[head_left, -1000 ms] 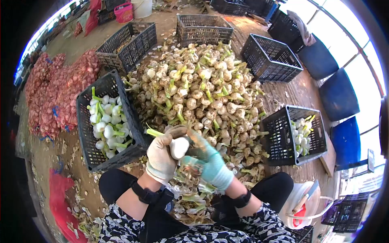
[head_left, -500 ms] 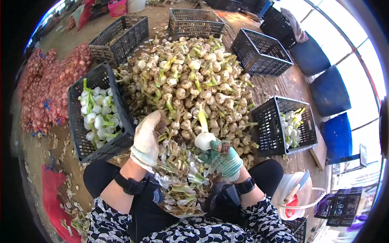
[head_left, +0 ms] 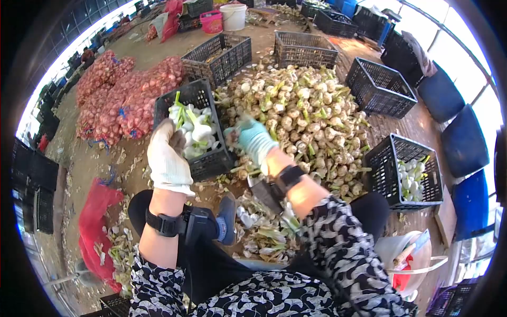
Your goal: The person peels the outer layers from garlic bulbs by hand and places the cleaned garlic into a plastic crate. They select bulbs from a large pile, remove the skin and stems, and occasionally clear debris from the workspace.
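My left hand (head_left: 170, 157), in a white glove, is at the near left edge of a black crate (head_left: 210, 171) of peeled white garlic bulbs (head_left: 196, 127). Its fingers curve over the rim, and whether they hold anything is hidden. A bulb with a long green stem lies on top of the others, close to these fingers. My right hand (head_left: 252, 138), in a green and white glove, is blurred between that crate and the big heap of unpeeled garlic (head_left: 296, 105). What its fingers do cannot be made out.
Red net sacks (head_left: 132, 100) lie at the left. Black crates (head_left: 380, 90) stand behind the heap, and another crate (head_left: 377, 169) with white bulbs is at the right. A white bucket (head_left: 417, 259) holding a knife is at lower right. Peelings (head_left: 264, 232) cover the floor between my legs.
The view has turned left. My right hand has moved from the front of the heap to beside the left crate, and the white bulb has left it. My left hand is now at that crate.
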A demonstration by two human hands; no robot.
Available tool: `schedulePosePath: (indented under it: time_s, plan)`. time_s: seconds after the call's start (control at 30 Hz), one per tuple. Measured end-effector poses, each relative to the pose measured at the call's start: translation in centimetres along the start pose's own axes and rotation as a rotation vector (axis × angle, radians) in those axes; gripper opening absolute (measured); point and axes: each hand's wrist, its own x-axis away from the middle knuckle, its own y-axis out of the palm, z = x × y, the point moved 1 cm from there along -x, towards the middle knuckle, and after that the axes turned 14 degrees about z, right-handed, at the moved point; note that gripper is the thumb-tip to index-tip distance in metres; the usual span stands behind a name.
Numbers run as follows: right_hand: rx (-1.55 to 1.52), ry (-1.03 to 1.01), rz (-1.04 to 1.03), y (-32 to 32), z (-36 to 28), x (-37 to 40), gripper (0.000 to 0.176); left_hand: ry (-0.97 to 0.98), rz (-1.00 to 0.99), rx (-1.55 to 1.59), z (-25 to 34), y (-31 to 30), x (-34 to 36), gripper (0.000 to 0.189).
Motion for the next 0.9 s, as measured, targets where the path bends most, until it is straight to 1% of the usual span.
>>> schedulePosePath:
  time_s: [0.03, 0.07, 0.1, 0.13, 0.17, 0.23, 0.27, 0.3, 0.37, 0.43, 0.47, 0.5, 0.57, 0.63, 0.67, 0.7, 0.77, 0.8, 0.83, 0.9]
  plan:
    - [-0.127, 0.126, 0.088, 0.4, -5.1, 4.3, 0.036, -0.005, -0.078, 0.012, 1.0, 0.6, 0.4, 0.017]
    - [0.083, 0.054, 0.103, -0.7, -5.7, 5.0, 0.037, -0.034, -0.119, 0.014, 2.2, 1.7, 1.6, 0.016]
    - [0.296, -0.005, 0.123, -2.2, -6.0, 5.6, 0.038, -0.027, -0.17, 0.01, 1.0, 1.8, -0.8, 0.017]
    - [0.356, 0.143, 0.085, -2.9, -8.2, 8.0, 0.035, -0.014, -0.211, 0.002, 0.3, 2.8, -0.6, 0.017]
    - [0.371, 0.225, 0.047, -4.4, -8.5, 8.0, 0.035, -0.006, -0.251, -0.006, -0.2, 4.1, 0.1, 0.018]
    - [0.828, 0.075, 0.019, -8.4, -6.0, 5.2, 0.035, -0.115, -0.223, -0.101, -2.8, 6.7, 1.3, 0.018]
    - [0.701, -0.068, 0.073, -9.8, -5.1, 6.2, 0.027, -0.171, -0.301, -0.127, -5.3, 6.9, 0.6, 0.018]
    - [0.694, -0.059, -0.066, -11.3, -4.5, 6.1, 0.036, -0.147, -0.371, -0.213, -7.6, 6.8, 0.3, 0.018]
    - [0.941, 0.036, -0.025, -13.2, -2.2, 7.8, 0.033, -0.066, -0.454, -0.518, -10.6, 5.9, 0.7, 0.02]
    - [0.805, 0.194, 0.039, -17.5, 2.8, 10.4, 0.029, -0.562, -0.404, -0.448, -11.8, 3.5, 1.1, 0.023]
    - [0.831, 0.257, 0.011, -18.2, 3.0, 11.4, 0.028, -0.624, -0.272, -0.526, -11.7, 3.5, 0.9, 0.025]
    - [0.861, 0.318, 0.01, -18.2, 1.6, 12.4, 0.027, -0.693, -0.165, -0.601, -12.1, 3.9, 0.5, 0.028]
    - [0.57, 0.715, 0.12, -17.5, -2.4, 11.0, 0.03, -0.7, -0.112, -0.617, -13.2, 3.6, -1.7, 0.03]
    - [0.413, 0.723, 0.277, -16.7, -3.4, 10.2, 0.03, -0.551, 0.005, -0.756, -14.4, 4.7, -2.2, 0.03]
    - [0.546, 0.6, 0.137, -17.5, -3.4, 9.9, 0.033, -0.598, -0.039, -0.775, -14.9, 4.7, -2.4, 0.031]
    - [0.531, 0.634, 0.151, -18.1, -3.3, 9.9, 0.033, -0.625, -0.038, -0.803, -15.3, 4.7, -2.7, 0.031]
    - [0.754, 0.531, 0.046, -18.7, -3.1, 10.0, 0.037, -0.697, -0.113, -0.84, -16.0, 4.5, -3.0, 0.033]
    - [0.807, 0.508, 0.047, -18.7, -3.4, 10.0, 0.04, -0.686, -0.087, -0.882, -16.4, 4.5, -3.1, 0.033]
    - [0.872, 0.5, 0.033, -18.4, -4.2, 9.5, 0.04, -0.713, -0.076, -0.907, -16.7, 4.5, -3.1, 0.033]
    - [0.95, 0.452, 0.077, -18.7, -4.2, 10.3, 0.041, -0.737, -0.068, -0.963, -17.3, 4.5, -3.1, 0.033]
